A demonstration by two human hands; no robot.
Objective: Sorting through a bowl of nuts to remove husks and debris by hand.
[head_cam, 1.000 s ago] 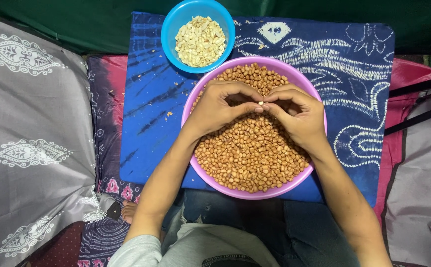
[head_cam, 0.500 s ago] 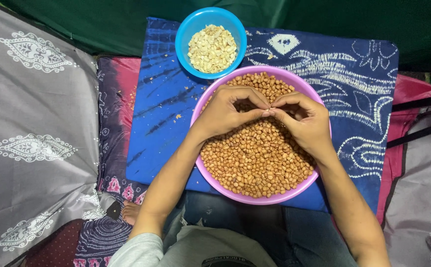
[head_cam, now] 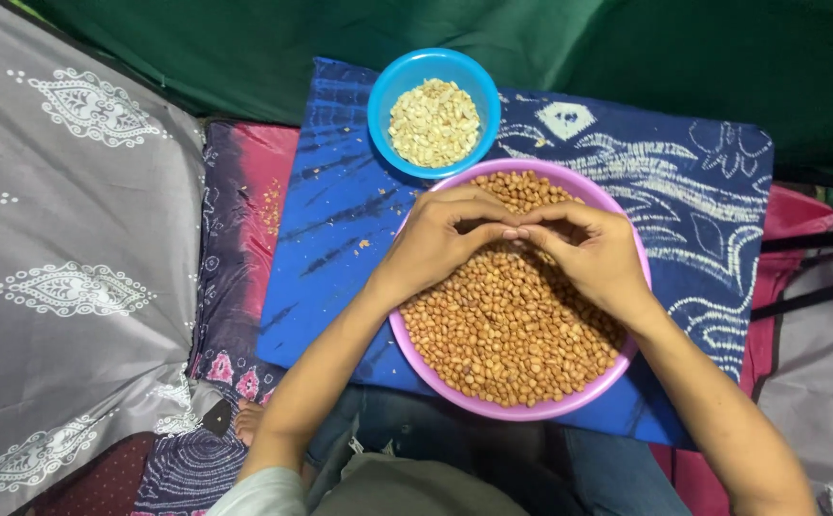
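Left hand and right hand meet fingertip to fingertip over the pink bowl of brown-skinned peanuts; each grip is pinched closed, but whatever sits between the tips is too small to tell, so its axis can't be read. Bowl sits on a blue patterned cloth, just touching a blue bowl of pale peeled peanuts at its far-left rim
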